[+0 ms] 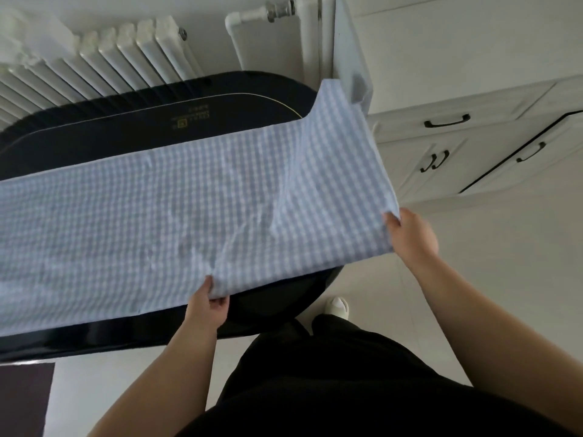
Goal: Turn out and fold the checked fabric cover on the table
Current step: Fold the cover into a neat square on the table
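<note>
View: a head-worn camera looked down on a person's two bare forearms reaching out to a table.
Table: a dark, glossy table [94, 134] with a rounded end stood in front of the person, with a thin pale line and a small gold mark printed on its top.
Cover: a blue-and-white checked fabric cover [176, 216] lay spread flat across most of the table, running off the left edge of the view; its right end hung lifted past the table's rounded end.
Left hand: the left hand [206, 307] pinched the near edge of the cover, thumb on top and fingers curled underneath, at the table's near edge.
Right hand: the right hand [411, 236] gripped the near right corner of the cover, fingers curled round the edge, and held it up off the table, beyond the table's end.
Fabric shape: the cloth rose in a soft fold from the table towards the right hand, with wrinkles between the two hands.
Behind the table: a white ribbed radiator [94, 61] sat against the wall, with a white pipe [252, 15] beside it.
Right side: white cabinets [473, 143] with dark handles stood well apart from the table.
Below: the person wore dark clothing, and one pale shoe [337, 305] showed on a light floor.
</note>
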`<state>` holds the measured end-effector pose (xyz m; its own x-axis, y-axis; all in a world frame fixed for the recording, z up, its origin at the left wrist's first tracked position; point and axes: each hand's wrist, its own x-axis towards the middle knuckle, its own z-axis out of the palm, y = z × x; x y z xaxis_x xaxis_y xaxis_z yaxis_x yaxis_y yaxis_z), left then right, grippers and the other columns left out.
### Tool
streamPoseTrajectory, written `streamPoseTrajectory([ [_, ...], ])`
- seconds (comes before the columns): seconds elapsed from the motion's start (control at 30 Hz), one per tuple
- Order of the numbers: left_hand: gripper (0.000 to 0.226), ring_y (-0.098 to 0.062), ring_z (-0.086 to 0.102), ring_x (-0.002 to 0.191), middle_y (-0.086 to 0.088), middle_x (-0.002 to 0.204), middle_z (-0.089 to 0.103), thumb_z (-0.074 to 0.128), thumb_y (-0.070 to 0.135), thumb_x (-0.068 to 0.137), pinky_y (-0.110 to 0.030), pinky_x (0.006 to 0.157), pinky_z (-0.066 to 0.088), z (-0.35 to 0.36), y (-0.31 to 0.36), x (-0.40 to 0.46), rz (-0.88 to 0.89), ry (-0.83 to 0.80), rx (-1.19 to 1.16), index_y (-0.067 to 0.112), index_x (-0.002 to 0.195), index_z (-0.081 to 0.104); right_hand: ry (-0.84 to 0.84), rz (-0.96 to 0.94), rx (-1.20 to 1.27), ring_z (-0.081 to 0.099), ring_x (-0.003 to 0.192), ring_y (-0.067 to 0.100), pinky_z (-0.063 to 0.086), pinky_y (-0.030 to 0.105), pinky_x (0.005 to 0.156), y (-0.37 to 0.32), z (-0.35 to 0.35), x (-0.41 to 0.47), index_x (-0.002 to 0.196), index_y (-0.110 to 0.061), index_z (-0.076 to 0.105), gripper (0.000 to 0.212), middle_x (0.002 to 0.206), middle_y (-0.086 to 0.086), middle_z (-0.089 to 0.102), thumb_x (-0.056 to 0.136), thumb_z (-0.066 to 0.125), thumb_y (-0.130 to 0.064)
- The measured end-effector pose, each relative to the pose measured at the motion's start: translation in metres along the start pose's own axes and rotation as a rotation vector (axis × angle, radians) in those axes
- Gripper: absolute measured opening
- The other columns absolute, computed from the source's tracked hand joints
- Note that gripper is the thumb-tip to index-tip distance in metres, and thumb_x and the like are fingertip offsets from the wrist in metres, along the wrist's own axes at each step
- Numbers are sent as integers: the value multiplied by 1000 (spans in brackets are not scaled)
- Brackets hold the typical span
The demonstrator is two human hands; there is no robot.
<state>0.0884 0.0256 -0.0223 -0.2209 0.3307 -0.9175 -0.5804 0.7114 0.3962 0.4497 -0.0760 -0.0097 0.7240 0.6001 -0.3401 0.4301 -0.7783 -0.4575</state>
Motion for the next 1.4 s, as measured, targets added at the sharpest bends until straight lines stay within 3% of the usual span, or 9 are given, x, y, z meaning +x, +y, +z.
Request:
streamPoseTrajectory([
  [0.07,11,-18,63,87,-7,94,66,69,14,86,-28,86,50,-2,-6,-2,-49,-25,101,9,91,59,-222,204,91,62,92,38,43,35,72,22,10,7,100,-1,63,38,95,21,65,93,49,-36],
  [0.2,21,-19,66,83,-4,93,66,73,28,83,-31,81,54,8,-6,0,7,31,81,13,94,62,-214,192,160,59,85,34,38,32,68,28,21,4,91,-5,58,26,85,16,58,95,45,-28],
  [0.47,22,-16,72,87,2,101,73,72,29,84,-30,73,58,18,0,-6,93,-12,-115,20,103,69,319,-302,227,36,44,24,23,31,45,-11,-5,-10,74,-12,42,29,49,-4,35,98,48,-27],
  [0.6,22,-11,65,90,3,106,67,72,33,83,-22,68,54,-7,-13,2,67,154,-104,19,97,64,85,19,74,47,67,32,33,34,58,6,2,7,76,-8,47,40,68,8,49,97,41,-41],
  [0.77,24,-22,65,98,-5,103,67,71,28,85,-36,90,53,5,-8,-3,31,-34,-30,16,104,62,-181,350,237,51,72,32,33,34,63,34,21,6,76,-1,55,38,74,15,53,94,49,-34],
  [0.97,44,-22,63,93,-5,106,63,69,24,81,-30,80,51,9,1,7,83,202,56,15,123,56,110,79,282,42,62,25,31,35,58,21,15,-1,81,-9,50,31,66,3,47,100,37,-29],
  [1.13,71,-31,37,135,-9,152,29,63,11,84,-45,108,35,14,-4,2,495,687,750,17,146,29,-174,328,179,42,57,26,30,33,54,44,21,5,66,-6,48,31,70,15,50,92,39,-20],
  [1.27,60,-25,6,148,3,162,1,43,42,97,-51,116,18,44,-16,-3,1034,-24,1874,30,150,17,-184,338,147,41,57,25,28,32,52,43,26,10,65,-10,44,33,69,14,47,94,38,-24],
  [1.4,66,-25,-24,145,16,155,-27,25,60,96,-60,115,-2,73,-38,0,832,-474,2376,43,148,-11,-216,297,78,53,71,31,36,32,61,38,23,20,82,-5,58,36,83,19,60,96,37,-31],
])
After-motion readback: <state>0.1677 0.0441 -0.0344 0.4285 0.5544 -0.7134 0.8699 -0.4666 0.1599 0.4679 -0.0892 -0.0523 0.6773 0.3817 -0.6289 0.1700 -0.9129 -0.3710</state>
